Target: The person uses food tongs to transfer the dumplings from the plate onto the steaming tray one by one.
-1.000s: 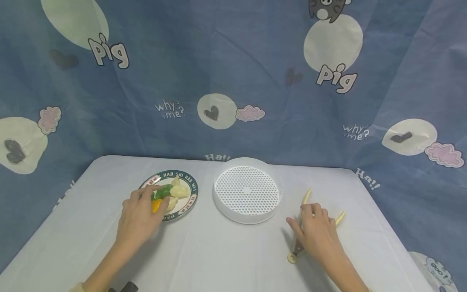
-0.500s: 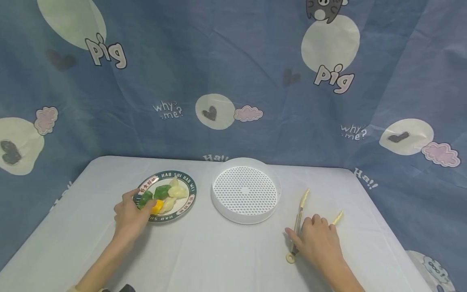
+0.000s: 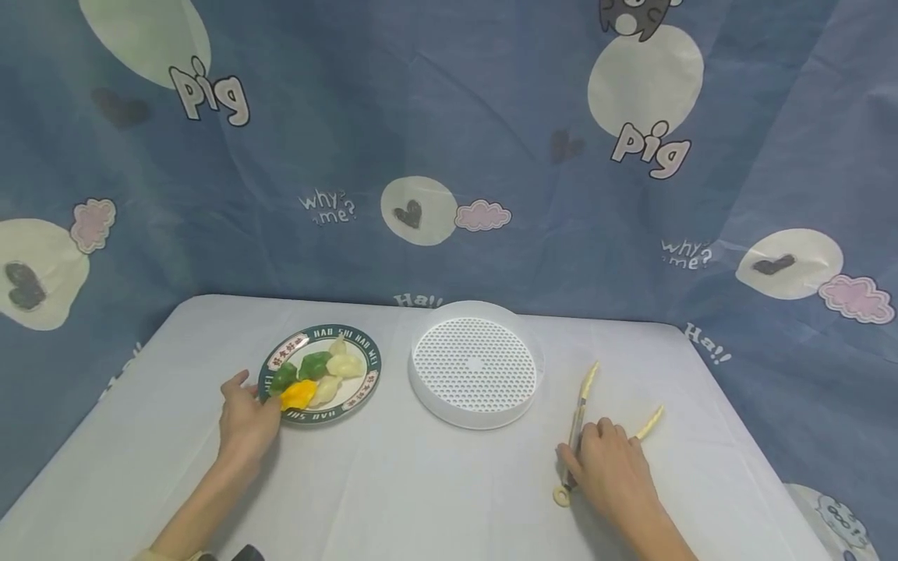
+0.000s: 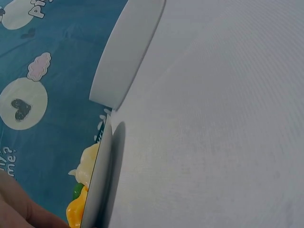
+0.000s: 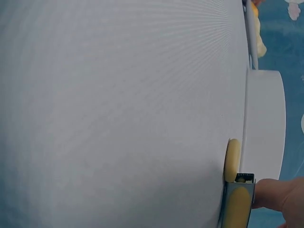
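Observation:
At the left, a green-rimmed plate [image 3: 330, 418] carries several dumplings: a yellow dumpling [image 3: 298, 395], green dumplings [image 3: 314, 365] and cream dumplings [image 3: 345, 365]. My left hand [image 3: 245, 421] grips the plate's left rim, thumb beside the yellow dumpling; its other fingertips are partly hidden. On the right, metal tongs [image 3: 577, 425] with pale yellow tips lie spread on the table. My right hand [image 3: 616, 467] holds them from above, thumb against one arm and fingers over the other. In the right wrist view, the thumb [image 5: 270, 193] shows beside the tongs' yellow-padded handle [image 5: 237, 209].
A round white steamer basket [image 3: 426, 399] with a perforated base stands between the plate and the tongs, near the table's back edge. White cloth covers the table [image 3: 421, 499]. A blue printed curtain [image 3: 449, 117] hangs behind it.
My left hand has drawn back from over the dumplings to the plate's left rim. The right hand has shifted slightly on the tongs, which lie where they were.

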A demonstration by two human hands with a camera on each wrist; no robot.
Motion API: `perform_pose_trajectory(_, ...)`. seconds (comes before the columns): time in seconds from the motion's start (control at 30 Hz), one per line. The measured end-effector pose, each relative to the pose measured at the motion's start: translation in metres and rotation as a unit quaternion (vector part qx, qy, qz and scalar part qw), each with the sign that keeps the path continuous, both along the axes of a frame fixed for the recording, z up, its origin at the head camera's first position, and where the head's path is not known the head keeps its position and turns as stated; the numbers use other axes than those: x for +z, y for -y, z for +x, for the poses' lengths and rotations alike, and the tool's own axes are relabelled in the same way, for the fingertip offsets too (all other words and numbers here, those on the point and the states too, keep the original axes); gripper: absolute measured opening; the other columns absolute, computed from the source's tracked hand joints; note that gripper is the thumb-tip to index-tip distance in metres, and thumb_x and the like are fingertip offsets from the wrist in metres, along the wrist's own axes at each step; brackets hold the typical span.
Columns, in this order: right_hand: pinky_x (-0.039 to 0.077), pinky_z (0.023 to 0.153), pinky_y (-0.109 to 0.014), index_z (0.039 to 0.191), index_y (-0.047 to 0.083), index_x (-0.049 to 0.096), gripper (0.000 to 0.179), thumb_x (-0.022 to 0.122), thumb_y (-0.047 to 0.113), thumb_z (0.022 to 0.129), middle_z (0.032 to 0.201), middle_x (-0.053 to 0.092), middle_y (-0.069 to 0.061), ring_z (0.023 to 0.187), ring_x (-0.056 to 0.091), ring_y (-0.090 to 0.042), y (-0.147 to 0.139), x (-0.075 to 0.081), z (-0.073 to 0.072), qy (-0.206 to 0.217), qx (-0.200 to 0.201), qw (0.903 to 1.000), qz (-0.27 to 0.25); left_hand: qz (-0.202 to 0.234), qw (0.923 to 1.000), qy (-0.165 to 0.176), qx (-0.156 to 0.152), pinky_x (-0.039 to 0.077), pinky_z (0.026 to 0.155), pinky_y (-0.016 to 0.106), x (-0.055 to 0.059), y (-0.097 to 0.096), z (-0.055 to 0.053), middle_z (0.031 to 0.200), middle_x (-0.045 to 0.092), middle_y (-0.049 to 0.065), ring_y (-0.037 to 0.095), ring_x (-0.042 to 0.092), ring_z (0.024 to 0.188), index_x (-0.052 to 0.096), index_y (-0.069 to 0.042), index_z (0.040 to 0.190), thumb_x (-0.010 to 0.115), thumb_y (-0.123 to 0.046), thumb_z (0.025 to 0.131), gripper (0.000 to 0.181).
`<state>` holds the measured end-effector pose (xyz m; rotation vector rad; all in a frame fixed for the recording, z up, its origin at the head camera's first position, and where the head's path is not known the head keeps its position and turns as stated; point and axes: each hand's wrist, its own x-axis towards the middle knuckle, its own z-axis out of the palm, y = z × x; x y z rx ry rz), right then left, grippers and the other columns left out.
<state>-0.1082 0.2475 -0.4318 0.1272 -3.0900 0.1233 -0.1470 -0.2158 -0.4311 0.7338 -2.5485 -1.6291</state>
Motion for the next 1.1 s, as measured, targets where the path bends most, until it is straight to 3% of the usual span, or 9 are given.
perform_pose_trajectory(0.23, 0.033, 0.060, -0.030, 0.082, 0.007, 0.062, 0.032, 0.072, 0.031, 0.100, 0.077, 0.049, -0.003, 0.070, 0.041, -0.018, -0.002, -0.002, 0.004, 0.007, -0.002, 1.0000, -0.004, -0.003, 0.9993, 0.007, -0.037, 0.041, 0.127, 0.064, -0.001, 0.004, 0.000, 0.168, 0.018, 0.046, 0.063, 0.031, 0.155, -0.007, 0.011, 0.167, 0.038, 0.002, 0.105, 0.077)
perform_pose_trajectory(0.43, 0.034, 0.059, -0.028, 0.091, 0.006, 0.067, 0.021, 0.073, 0.024, 0.099, 0.081, 0.052, -0.003, 0.072, 0.043, -0.018, -0.005, -0.003, 0.009, 0.028, -0.017, 0.9994, 0.008, 0.002, 0.9985, 0.028, -0.047, 0.036, 0.131, 0.064, -0.004, 0.007, 0.001, 0.172, 0.014, 0.042, 0.060, 0.026, 0.158, -0.004, 0.010, 0.168, 0.035, -0.002, 0.107, 0.073)
perform_pose_trajectory(0.73, 0.045, 0.064, -0.031, 0.106, 0.002, 0.071, 0.020, 0.076, 0.018, 0.096, 0.106, 0.062, -0.016, 0.083, 0.051, -0.022, -0.018, -0.003, 0.020, -0.001, -0.003, 1.0000, -0.004, 0.036, 0.9988, 0.017, -0.027, 0.036, 0.132, 0.061, -0.008, 0.008, 0.001, 0.174, 0.011, 0.038, 0.056, 0.025, 0.161, -0.005, 0.007, 0.169, 0.035, -0.002, 0.107, 0.074)
perform_pose_trajectory(1.1, 0.037, 0.065, -0.030, 0.116, 0.005, 0.070, 0.024, 0.079, 0.016, 0.096, 0.101, 0.053, -0.012, 0.085, 0.046, -0.022, -0.030, -0.007, 0.032, -0.016, -0.008, 0.9997, 0.017, 0.080, 0.9966, 0.010, -0.017, 0.033, 0.135, 0.058, -0.012, 0.008, -0.002, 0.177, 0.007, 0.034, 0.052, 0.021, 0.165, -0.007, 0.005, 0.170, 0.034, -0.003, 0.108, 0.075)
